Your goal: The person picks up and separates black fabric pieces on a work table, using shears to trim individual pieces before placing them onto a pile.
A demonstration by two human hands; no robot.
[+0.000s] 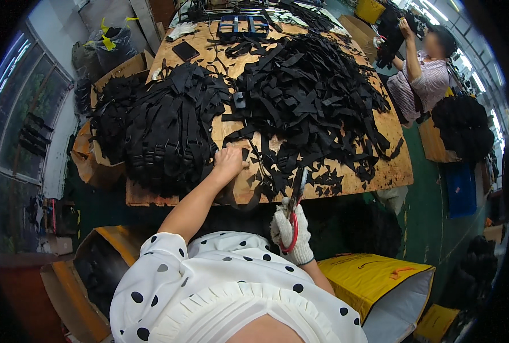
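My bare left hand (230,162) is closed at the front of the wooden table, its fingers round a black webbing strap (247,204). The strap's loose part hangs over the table edge, blurred. In a white knitted glove, my right hand (296,235) grips scissors (294,226) with red handles, held just off the front edge. Their blades point away from me, toward small black offcuts (330,182). Left of my left hand lies a heap of black straps with buckles (171,131). A larger pile of cut black strap pieces (311,91) covers the table's middle and right.
Farther back on the table (394,171) are a dark flat rectangle (186,51) and a blue tray (243,26). A yellow bag (374,274) gapes at my right, an open carton (88,286) at my left. Another person (426,80) works at the far right.
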